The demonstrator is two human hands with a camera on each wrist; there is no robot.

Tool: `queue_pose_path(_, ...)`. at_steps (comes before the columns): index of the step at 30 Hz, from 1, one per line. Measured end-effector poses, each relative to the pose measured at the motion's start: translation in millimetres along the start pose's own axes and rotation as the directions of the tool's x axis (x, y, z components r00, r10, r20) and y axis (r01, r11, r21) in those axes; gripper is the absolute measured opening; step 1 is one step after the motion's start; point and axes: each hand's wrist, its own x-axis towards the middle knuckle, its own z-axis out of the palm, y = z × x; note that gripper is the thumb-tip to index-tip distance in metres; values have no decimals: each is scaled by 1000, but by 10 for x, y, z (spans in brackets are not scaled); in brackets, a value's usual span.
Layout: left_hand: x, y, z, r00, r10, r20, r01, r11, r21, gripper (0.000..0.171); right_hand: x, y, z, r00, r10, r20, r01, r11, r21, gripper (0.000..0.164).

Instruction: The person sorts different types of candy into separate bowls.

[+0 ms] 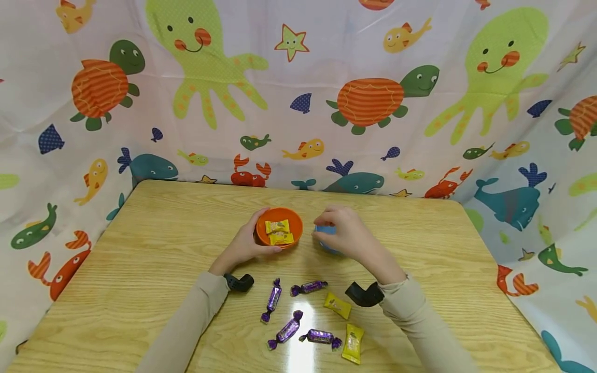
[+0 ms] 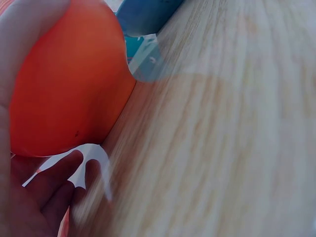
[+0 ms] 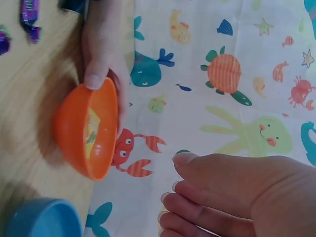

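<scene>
My left hand (image 1: 244, 241) holds an orange bowl (image 1: 261, 239) by its left side, thumb at the near rim and fingers round the far side. Two yellow-wrapped candies (image 1: 277, 226) lie in that bowl. In the left wrist view, the outer wall of the orange bowl (image 2: 74, 79) fills the upper left, on the wood. My right hand (image 1: 345, 233) hovers over a small blue bowl (image 1: 330, 247), partly hiding it. Seen from the right wrist, the right hand's thumb and fingers (image 3: 207, 207) are apart with nothing between them, and the blue bowl (image 3: 54, 222) shows below left.
Several purple-wrapped candies (image 1: 288, 330) lie on the wooden table (image 1: 163, 233) between the forearms. Two yellow candies (image 1: 353, 343) lie to their right, near the right sleeve. A sea-animal curtain (image 1: 280, 129) hangs behind the table and at both sides.
</scene>
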Motion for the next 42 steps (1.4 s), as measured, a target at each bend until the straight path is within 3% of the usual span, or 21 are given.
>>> queue_pose_path(4, 2, 18, 1, 1000, -12, 1, 12, 1000, 13, 104, -199, 65, -1, 1000, 17, 23, -18, 1000, 12, 18)
queue_pose_path(11, 105, -343, 38, 1000, -18, -14, 18, 1000, 14, 109, -646, 289, 234, 999, 27, 31, -30, 992, 120, 13)
queue_pose_path(19, 107, -397, 28, 1000, 13, -23, -12, 1000, 8, 110, -995, 416, 483, 995, 46, 83, -62, 978, 197, 15)
queue_pose_path(23, 105, -389, 30, 1000, 14, -27, -14, 1000, 8, 111, -1089, 424, 570, 991, 64, 120, -88, 974, 209, 21)
queue_pose_path(28, 107, -378, 36, 1000, 1, -24, -1, 1000, 1, 110, -1164, 414, 643, 977, 102, 185, -130, 981, 147, 31)
queue_pose_path(32, 99, -340, 32, 1000, -9, -23, 9, 1000, -1, 109, -1181, 407, 674, 976, 105, 193, -128, 986, 110, 27)
queue_pose_path(40, 1, 14, -2, 1000, -4, 5, 3, 1000, 19, 103, -1183, 421, 704, 981, 97, 169, -120, 984, 130, 17)
queue_pose_path(42, -4, 30, -2, 1000, 1, 4, -1, 1000, 16, 103, -1184, 426, 707, 981, 98, 167, -120, 984, 132, 17)
